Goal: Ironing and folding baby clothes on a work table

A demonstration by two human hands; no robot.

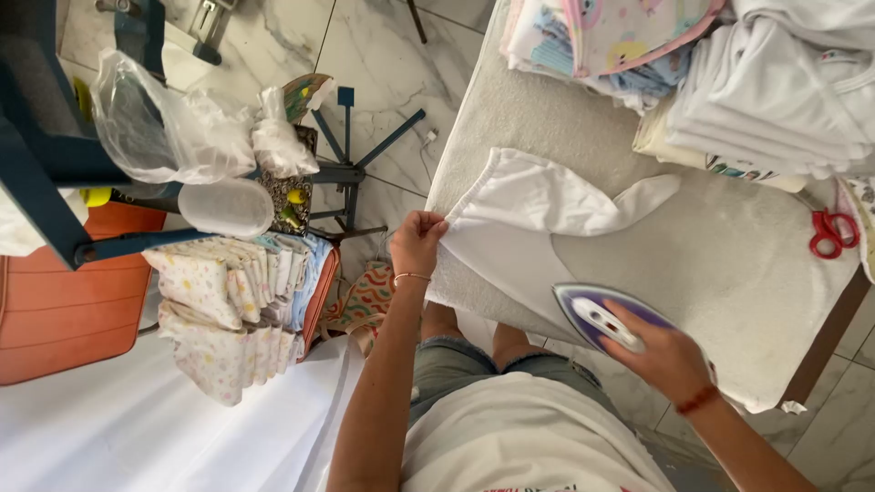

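Gripping purple iron (597,314), right hand (670,360), left hand (416,241) pinching white garment (519,219)

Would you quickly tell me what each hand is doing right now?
Left hand: closed, pinching the edge of the white garment.
Right hand: closed around the handle of the purple iron.
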